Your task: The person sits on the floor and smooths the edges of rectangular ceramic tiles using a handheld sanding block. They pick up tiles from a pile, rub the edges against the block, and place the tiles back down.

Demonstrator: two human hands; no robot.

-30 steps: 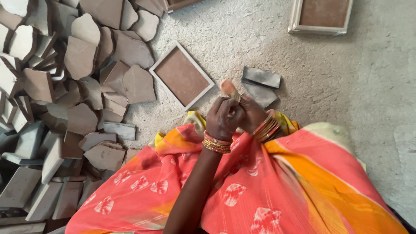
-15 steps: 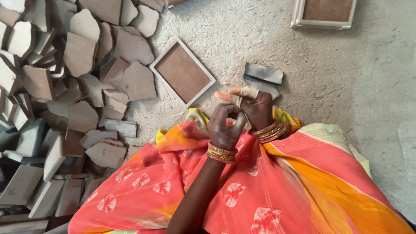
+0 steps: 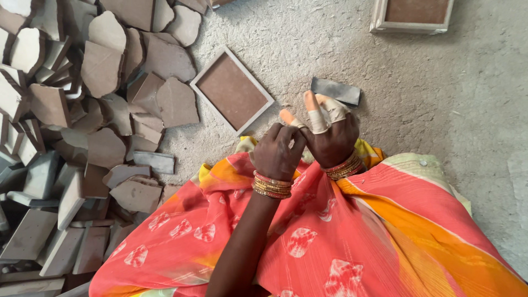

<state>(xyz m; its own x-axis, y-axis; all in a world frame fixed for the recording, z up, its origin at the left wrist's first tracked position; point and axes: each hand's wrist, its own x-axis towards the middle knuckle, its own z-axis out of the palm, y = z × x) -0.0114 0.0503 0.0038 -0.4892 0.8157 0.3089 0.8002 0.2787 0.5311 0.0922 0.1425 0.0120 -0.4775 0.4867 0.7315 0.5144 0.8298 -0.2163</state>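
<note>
Your left hand [image 3: 276,154] pinches the finger wrap [image 3: 318,122] on your right hand [image 3: 331,140], whose fingers are spread. Next, I judge, pull it snug.

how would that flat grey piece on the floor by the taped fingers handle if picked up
The flat grey piece looks stiff and slab-like, so probably heavy for its size. Lying flat, it should not roll. Broken slabs nearby suggest such pieces may chip if dropped.

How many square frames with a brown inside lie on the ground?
2: one frame lies beside the tile pile, another frame at the top edge, partly cut off.
</note>
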